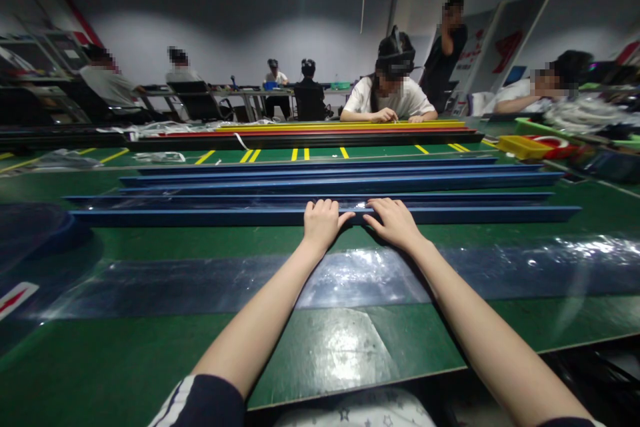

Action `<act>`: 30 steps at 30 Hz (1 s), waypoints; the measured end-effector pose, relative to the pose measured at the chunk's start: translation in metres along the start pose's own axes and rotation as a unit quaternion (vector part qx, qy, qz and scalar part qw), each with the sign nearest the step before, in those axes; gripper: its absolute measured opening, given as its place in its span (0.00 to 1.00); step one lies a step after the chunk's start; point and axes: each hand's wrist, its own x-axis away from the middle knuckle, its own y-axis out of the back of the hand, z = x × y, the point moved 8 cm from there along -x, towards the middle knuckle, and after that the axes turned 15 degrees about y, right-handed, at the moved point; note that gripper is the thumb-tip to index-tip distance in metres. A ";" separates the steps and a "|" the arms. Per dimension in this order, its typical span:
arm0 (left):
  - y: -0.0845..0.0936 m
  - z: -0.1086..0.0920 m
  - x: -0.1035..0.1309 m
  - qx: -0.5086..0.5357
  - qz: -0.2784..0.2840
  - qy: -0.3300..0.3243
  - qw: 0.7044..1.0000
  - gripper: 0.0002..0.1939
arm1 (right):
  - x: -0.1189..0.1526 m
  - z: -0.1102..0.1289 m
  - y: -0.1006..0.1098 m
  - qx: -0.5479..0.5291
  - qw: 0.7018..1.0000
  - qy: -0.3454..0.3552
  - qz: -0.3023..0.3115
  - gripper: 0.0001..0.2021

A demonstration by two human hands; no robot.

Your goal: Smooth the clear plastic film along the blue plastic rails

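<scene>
Both my hands rest on the nearest long blue profile point(475, 215), side by side near its middle. My left hand point(323, 221) has its fingers over the top edge and its thumb on the near side, pointing right. My right hand point(393, 220) grips the same profile a little farther right, its thumb pointing left. Behind it lie more blue profiles point(400, 181), parallel to it. Between my arms and beyond them, a long strip of clear plastic film point(200, 285) lies flat on the green table point(150, 353).
Yellow, red and black profiles point(300, 137) lie across the far side. A person point(395, 90) leans over them. At the right are a yellow tray point(523, 146) and bundled pale material point(583, 113). A blue round object point(40, 230) is at the left.
</scene>
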 end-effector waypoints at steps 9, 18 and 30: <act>0.001 0.000 0.001 -0.006 -0.006 -0.003 1.000 0.26 | -0.001 0.001 0.001 0.008 1.000 -0.002 0.007 0.18; 0.003 0.000 0.001 0.000 -0.002 -0.002 1.000 0.25 | -0.001 0.001 0.000 0.009 1.000 -0.005 0.011 0.18; 0.001 0.001 0.000 0.007 0.010 0.003 1.000 0.25 | 0.000 0.000 0.001 -0.002 1.000 -0.006 0.007 0.17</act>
